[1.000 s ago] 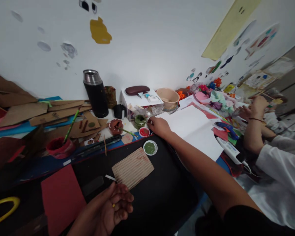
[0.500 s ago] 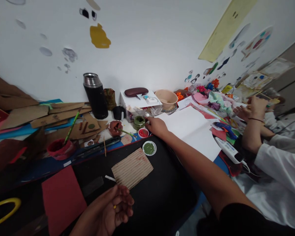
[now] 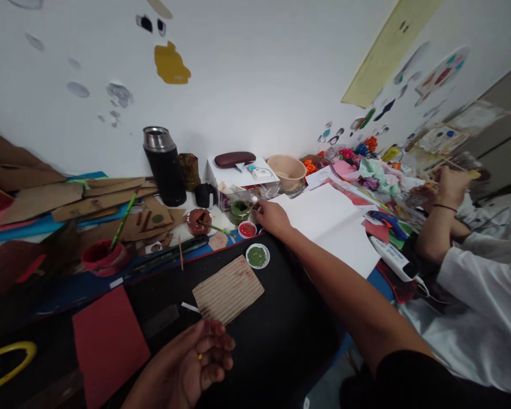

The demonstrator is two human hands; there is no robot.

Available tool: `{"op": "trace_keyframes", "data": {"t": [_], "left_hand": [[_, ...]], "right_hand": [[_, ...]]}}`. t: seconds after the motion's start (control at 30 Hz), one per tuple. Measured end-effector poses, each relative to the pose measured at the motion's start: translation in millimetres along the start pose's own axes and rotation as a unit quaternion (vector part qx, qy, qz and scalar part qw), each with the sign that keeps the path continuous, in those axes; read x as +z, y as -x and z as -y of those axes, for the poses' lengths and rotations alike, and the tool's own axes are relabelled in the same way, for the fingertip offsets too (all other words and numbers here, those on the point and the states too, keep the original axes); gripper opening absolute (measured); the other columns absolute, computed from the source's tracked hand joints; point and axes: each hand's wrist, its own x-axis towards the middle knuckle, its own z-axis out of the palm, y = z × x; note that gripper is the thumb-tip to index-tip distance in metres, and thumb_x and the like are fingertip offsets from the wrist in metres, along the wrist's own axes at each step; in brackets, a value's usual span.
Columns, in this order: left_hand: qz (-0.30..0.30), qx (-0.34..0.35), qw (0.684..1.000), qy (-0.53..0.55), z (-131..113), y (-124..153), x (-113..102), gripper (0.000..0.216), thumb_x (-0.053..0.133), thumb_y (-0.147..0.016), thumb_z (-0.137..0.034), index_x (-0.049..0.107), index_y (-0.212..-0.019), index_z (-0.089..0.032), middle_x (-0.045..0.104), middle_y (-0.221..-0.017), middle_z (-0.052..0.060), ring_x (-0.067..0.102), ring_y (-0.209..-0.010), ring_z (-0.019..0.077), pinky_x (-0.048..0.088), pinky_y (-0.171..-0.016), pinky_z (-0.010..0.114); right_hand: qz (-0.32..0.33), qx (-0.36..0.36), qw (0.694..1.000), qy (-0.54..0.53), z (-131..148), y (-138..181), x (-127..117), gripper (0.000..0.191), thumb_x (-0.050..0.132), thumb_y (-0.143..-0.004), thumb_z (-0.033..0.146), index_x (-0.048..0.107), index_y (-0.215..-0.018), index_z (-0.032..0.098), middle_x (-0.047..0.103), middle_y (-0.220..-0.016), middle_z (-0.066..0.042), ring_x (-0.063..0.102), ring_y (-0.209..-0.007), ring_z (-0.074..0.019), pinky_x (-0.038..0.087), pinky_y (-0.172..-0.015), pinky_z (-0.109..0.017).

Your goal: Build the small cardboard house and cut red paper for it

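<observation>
My right hand (image 3: 275,218) reaches forward to the right side of an open jar of green paint (image 3: 240,212). Its fingers are bent together, and what they hold, if anything, is hidden; a small white tip (image 3: 254,199) shows just above them. A lid with red paint (image 3: 247,229) lies close by, and a lid with green paint (image 3: 258,257) is nearer to me. My left hand (image 3: 196,360) hovers low, palm turned up, fingers loosely curled and apart, with nothing visible in it. Just beyond it lies a piece of corrugated cardboard (image 3: 227,289) with reddish smears.
A brown paint pot (image 3: 198,221) and a pink-red pot (image 3: 105,259) hold brushes. Behind stand a black flask (image 3: 166,170) and a beige bowl (image 3: 287,170). White paper (image 3: 327,227) lies right, red card (image 3: 109,343) left. A co-worker's arm (image 3: 440,227) is at right.
Both my hands keep nearly the same places and poses. The view has shifted very slightly, and the co-worker's raised hand at the right has moved a little.
</observation>
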Motion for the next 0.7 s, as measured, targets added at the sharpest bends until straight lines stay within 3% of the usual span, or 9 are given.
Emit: {"op": "trace_keyframes", "data": {"t": [0.07,0.13,0.23,0.33,0.5,0.6,0.7], "left_hand": [[-0.016,0.005,0.999,0.028,-2,1,3,0.036,0.086,-0.079,-0.043,0.075,-0.096,-0.013,0.077,-0.098,0.015,0.073,-0.088,0.0275,0.056,-0.078,0.036],[-0.043,0.020,0.997,0.058,-3,2,9,0.033,0.083,-0.082,-0.038,0.075,-0.100,-0.012,0.078,-0.105,0.016,0.074,-0.095,0.0291,0.057,-0.085,0.038],[-0.071,0.039,0.993,0.089,-2,2,18,0.027,0.070,-0.093,-0.033,0.076,-0.106,-0.010,0.077,-0.116,0.019,0.074,-0.107,0.0310,0.056,-0.097,0.040],[-0.070,0.047,0.992,0.089,0,1,24,0.029,0.061,-0.099,-0.030,0.076,-0.107,-0.006,0.076,-0.119,0.022,0.072,-0.114,0.0323,0.053,-0.106,0.041],[-0.076,0.099,0.990,0.065,3,6,37,0.023,0.063,-0.099,-0.026,0.075,-0.113,-0.012,0.076,-0.121,0.017,0.072,-0.115,0.0290,0.054,-0.105,0.042],[-0.100,0.126,0.984,0.075,4,12,44,0.016,0.065,-0.097,-0.021,0.076,-0.108,-0.017,0.078,-0.115,0.011,0.075,-0.102,0.0237,0.059,-0.094,0.037],[-0.132,0.116,0.981,0.084,5,14,48,0.013,0.063,-0.096,-0.013,0.076,-0.097,-0.014,0.078,-0.099,0.010,0.076,-0.091,0.0216,0.062,-0.084,0.033]], "right_hand": [[-0.025,0.007,0.999,-0.036,-1,10,-8,0.025,0.056,-0.103,0.035,0.072,-0.113,0.019,0.077,-0.100,-0.008,0.069,-0.091,-0.0218,0.045,-0.076,-0.029],[-0.047,0.007,0.988,-0.145,2,27,-19,0.021,0.063,-0.099,0.035,0.073,-0.104,0.017,0.074,-0.088,-0.005,0.066,-0.081,-0.0192,0.043,-0.071,-0.028],[0.019,-0.015,0.943,-0.333,17,63,-39,0.025,0.065,-0.096,0.042,0.071,-0.096,0.018,0.067,-0.072,0.001,0.059,-0.066,-0.0153,0.042,-0.063,-0.026],[0.113,-0.068,0.889,-0.439,47,105,-56,0.027,0.070,-0.093,0.045,0.070,-0.091,0.018,0.060,-0.066,0.005,0.053,-0.060,-0.0128,0.040,-0.059,-0.024],[0.220,-0.245,0.841,-0.430,98,155,-59,0.015,0.072,-0.094,0.034,0.072,-0.092,0.019,0.067,-0.076,0.003,0.061,-0.071,-0.0120,0.044,-0.066,-0.022],[0.250,-0.293,0.823,-0.418,111,164,-52,0.012,0.074,-0.093,0.032,0.074,-0.096,0.020,0.067,-0.078,0.003,0.061,-0.072,-0.0111,0.044,-0.066,-0.020],[0.258,-0.298,0.815,-0.425,108,159,-47,0.016,0.074,-0.093,0.034,0.075,-0.101,0.020,0.068,-0.079,0.003,0.061,-0.071,-0.0110,0.044,-0.065,-0.020]]}}
